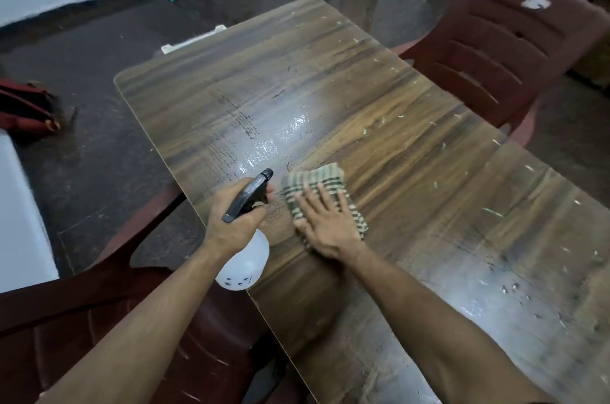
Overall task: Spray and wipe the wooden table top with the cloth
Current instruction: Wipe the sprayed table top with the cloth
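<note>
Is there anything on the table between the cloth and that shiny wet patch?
Nothing visible. The cloth, under the right hand, lies just short of the wet patch; only bare table lies between.

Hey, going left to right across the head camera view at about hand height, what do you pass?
red bag on the floor → left hand gripping the spray bottle → striped cloth under the flat right hand → bare stretch of wooden table top

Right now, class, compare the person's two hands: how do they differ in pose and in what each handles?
The left hand is curled round the spray bottle, held above the table's edge; the right hand lies flat, fingers straight, pressing the striped cloth onto the wooden table top. The left aims the nozzle; the right wipes. Both reach forward, side by side.
</note>
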